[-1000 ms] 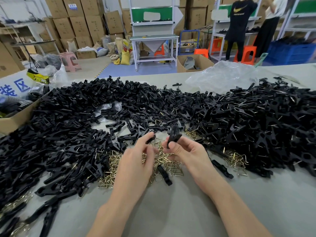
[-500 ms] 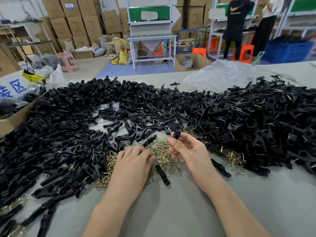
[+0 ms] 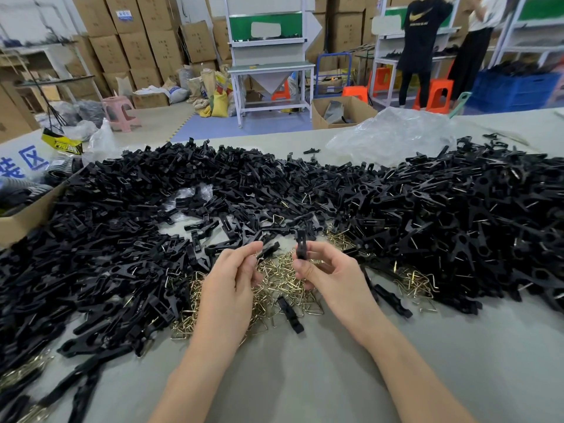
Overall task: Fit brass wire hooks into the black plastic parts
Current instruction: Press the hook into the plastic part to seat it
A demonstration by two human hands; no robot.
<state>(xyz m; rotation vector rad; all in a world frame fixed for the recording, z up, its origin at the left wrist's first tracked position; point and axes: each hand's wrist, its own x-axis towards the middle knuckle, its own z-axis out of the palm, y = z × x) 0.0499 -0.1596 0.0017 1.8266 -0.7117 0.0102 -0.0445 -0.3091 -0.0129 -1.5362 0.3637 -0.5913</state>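
Observation:
My right hand [image 3: 331, 277] pinches one black plastic part [image 3: 301, 246] upright between thumb and fingers. My left hand [image 3: 230, 282] is raised level with it, a short gap to the left. Its thumb and forefinger pinch a thin brass wire hook [image 3: 255, 255] that hardly shows. Under both hands lies a heap of loose brass hooks [image 3: 282, 282]. Black plastic parts are piled thickly to the left [image 3: 106, 239] and to the right [image 3: 457, 224]. A single black part [image 3: 290, 314] lies on the table between my wrists.
A cardboard box [image 3: 27, 219] stands at the table's left edge. A crumpled clear plastic bag [image 3: 392, 137] lies at the back right. Bare grey tabletop [image 3: 305, 380] spreads around my forearms. Two people stand at shelves far behind the table.
My left hand dipped into the brass hook heap, then lifted up toward the right hand with its fingers pinched. My right hand kept hold of the black part and barely moved.

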